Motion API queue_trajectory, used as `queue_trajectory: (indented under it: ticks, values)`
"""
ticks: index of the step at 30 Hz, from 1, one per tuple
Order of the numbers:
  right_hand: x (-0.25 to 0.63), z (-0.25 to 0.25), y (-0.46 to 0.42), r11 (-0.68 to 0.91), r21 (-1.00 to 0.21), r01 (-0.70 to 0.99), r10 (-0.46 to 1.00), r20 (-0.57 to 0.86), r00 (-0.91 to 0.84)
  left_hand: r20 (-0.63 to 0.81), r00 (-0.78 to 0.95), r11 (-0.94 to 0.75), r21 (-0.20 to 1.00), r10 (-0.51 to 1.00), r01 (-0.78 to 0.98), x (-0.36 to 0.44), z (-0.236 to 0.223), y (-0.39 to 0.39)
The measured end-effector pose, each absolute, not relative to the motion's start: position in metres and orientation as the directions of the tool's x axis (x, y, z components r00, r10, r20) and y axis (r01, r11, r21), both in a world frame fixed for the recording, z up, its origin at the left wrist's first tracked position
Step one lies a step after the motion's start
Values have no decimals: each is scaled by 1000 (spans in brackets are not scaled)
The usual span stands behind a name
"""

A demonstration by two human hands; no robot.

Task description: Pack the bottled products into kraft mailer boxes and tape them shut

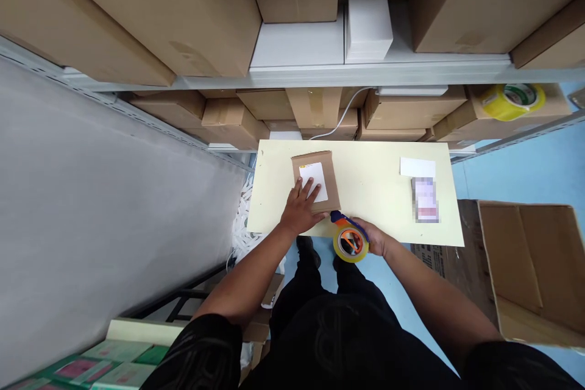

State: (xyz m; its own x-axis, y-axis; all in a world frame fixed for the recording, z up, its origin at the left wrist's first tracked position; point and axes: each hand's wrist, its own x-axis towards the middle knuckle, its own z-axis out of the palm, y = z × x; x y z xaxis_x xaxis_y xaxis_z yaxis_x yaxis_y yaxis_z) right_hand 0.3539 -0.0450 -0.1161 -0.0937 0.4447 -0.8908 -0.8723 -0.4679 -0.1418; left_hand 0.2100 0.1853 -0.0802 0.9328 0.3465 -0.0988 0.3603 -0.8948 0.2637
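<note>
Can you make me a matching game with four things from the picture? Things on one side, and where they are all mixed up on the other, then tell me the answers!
Things:
1. flat box
2. tape gun
3. tape roll
4. stack

Places:
A. held in the right grip
B. white, on the upper shelf
C. under the spread left grip
D. yellow, in the picture's upper right

Right pairs: 1-C, 2-A, 3-D, 4-B
</note>
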Motion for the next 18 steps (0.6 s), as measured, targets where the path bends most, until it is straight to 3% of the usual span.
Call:
queue_trajectory:
  ticks: [9,15,18]
  values:
    - [375,-108,-43,-663,-385,-642,356,-917,181,-76,934,-891,280,350,357,211,-81,186]
    - [366,-112,-44,-728,-475,-495,324,-874,362,-66,933,-893,272,354,358,211,-81,185]
    - [365,-109,-40,-824,-466,-321,298,-839,455,-44,936,-898,269,349,348,212,-83,185]
